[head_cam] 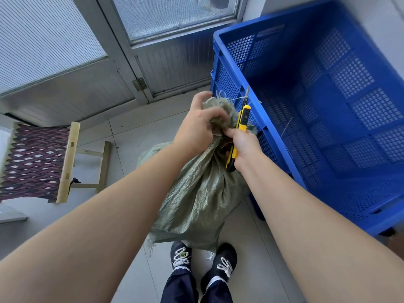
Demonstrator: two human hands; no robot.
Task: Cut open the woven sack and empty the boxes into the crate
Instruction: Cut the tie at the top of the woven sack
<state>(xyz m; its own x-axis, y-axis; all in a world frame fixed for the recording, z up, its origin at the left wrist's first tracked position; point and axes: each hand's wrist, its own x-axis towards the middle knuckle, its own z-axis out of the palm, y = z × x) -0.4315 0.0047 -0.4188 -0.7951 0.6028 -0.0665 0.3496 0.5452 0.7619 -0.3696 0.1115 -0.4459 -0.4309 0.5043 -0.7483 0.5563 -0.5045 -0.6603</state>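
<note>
A grey-green woven sack (196,197) stands on the floor in front of my feet, its neck bunched and tied. My left hand (197,123) grips the frayed top of the neck. My right hand (243,145) holds a yellow utility knife (241,125) with its blade out, pointing up beside the tied neck. The large blue perforated crate (328,106) stands right of the sack, touching it, and looks empty apart from a few loose fibres. No boxes are visible; the sack hides its contents.
A small wooden stool (41,160) with a woven purple seat stands at the left. A door and window panels (153,40) close off the far side. My shoes (203,256) stand just behind the sack on the tiled floor.
</note>
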